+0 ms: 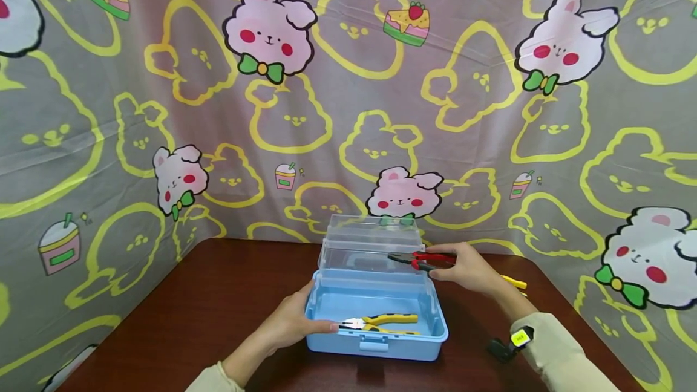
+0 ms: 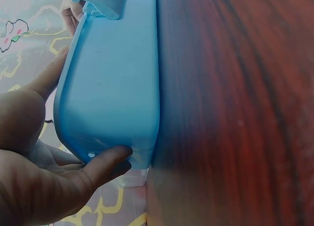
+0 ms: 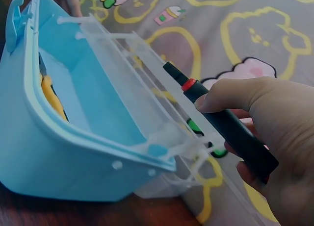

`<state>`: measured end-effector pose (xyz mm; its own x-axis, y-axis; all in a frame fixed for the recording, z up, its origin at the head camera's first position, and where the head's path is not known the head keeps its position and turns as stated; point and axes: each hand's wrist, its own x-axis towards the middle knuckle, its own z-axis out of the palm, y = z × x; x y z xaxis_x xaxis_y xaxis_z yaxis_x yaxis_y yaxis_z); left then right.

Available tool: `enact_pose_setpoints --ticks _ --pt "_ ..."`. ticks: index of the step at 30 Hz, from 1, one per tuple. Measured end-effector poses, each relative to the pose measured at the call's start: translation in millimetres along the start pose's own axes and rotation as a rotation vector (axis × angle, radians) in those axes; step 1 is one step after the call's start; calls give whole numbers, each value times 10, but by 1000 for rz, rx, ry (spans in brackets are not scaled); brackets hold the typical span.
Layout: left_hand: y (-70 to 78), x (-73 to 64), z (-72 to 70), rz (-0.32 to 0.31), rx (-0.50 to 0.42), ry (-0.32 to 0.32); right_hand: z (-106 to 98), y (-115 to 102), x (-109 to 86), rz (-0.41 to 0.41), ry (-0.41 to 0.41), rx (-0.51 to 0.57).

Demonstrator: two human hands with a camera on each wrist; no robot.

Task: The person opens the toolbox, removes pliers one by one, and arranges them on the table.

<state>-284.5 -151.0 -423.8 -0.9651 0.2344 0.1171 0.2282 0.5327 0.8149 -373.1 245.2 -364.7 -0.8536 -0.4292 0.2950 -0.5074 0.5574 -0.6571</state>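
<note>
A light-blue toolbox (image 1: 337, 345) stands on the table, with clear plastic trays (image 1: 376, 247) raised at its back. My left hand (image 1: 291, 319) grips its left end; the thumb lies over the front rim and the fingers (image 2: 105, 164) are against the side wall. Above the right rear of the box, my right hand (image 1: 469, 268) holds pliers (image 1: 419, 260) with red and black handles by those handles, dark jaws pointing left and closed. Inside the box lie yellow-handled pliers (image 1: 376, 321), close to the front wall.
On the dark brown table (image 1: 234, 295), a yellow-handled item (image 1: 514, 283) lies partly hidden behind the right forearm. A patterned cloth (image 1: 337, 101) hangs round the back and sides. A dark wrist camera (image 1: 501, 349) sits at the right sleeve.
</note>
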Motion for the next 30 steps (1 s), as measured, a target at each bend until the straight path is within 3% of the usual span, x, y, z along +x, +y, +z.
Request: enact_pose_setpoints --ticks 16,23,30 --pt "12 -2 6 -42 12 1 -238 259 -262 54 116 -60" --pt "4 4 5 -38 10 -3 -281 434 -386 78 185 -88" --pt "8 0 -3 -30 13 -2 -275 578 -499 138 201 -113"
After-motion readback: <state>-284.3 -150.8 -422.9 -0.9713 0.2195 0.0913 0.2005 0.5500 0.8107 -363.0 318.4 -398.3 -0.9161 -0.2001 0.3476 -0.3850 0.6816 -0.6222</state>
